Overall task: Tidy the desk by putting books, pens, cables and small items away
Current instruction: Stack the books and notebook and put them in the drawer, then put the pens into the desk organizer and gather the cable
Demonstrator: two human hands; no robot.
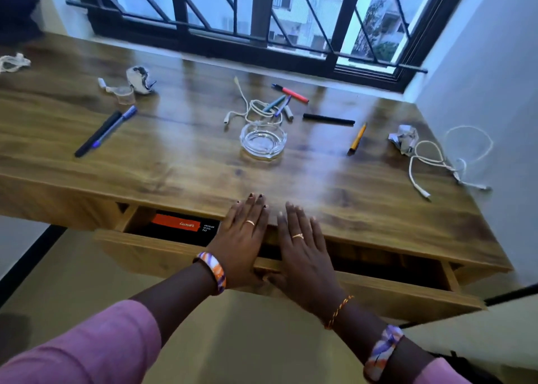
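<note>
- pens and cables lie scattered over the wooden counter (180,162), while a drawer (378,293) under its front edge stands partly open.
- left hand (243,244) and right hand (302,246) lie side by side, palms down, across the drawer's front rim, with fingertips reaching the counter's edge; the fingers (256,206) are straight and held close together, gripping nothing.
- each hand wears a ring, each wrist a patterned orange-and-purple band, and the sleeves are pink.
- inside the drawer a black spiral pad (186,228) with an orange label shows only in part — the counter's overhang and the left hand cover the rest, and the drawer's right side is too dark to read.
- a round clear glass ashtray (263,140) sits mid-counter, just in front of a coiled white cable (256,108) that a teal pen (275,103) and a purple pen overlap.
- near them lie a red marker (291,93), a black marker (329,119) and a yellow pen (357,139).
- to the left, a black pen (97,134) and a blue pen rest side by side, touching.
- at the right edge, crumpled paper (404,139) sits by a second white cable (428,162) that loops over the side — its far end is blurred.
</note>
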